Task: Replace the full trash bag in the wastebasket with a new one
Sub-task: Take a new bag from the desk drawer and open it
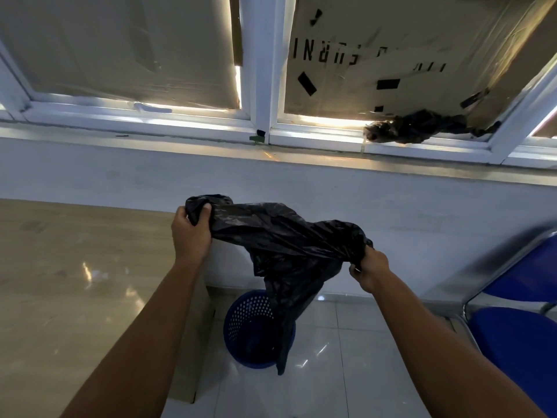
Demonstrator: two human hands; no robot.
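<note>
A black plastic trash bag (283, 245) hangs stretched between both hands above the floor. My left hand (190, 233) grips one bunched corner of it at the upper left. My right hand (369, 270) grips the other end, lower and to the right. The bag's loose tail droops down over the right side of a blue perforated wastebasket (250, 330) standing on the tiled floor below. The basket's inside looks dark and I cannot tell whether anything lies in it. Another crumpled black bag (422, 126) lies on the window sill at the upper right.
A light wooden table (75, 282) fills the left side, its edge next to the basket. Blue chairs (518, 336) with metal frames stand at the right. A white wall (301, 176) and a window frame covered with cardboard (391, 55) are straight ahead.
</note>
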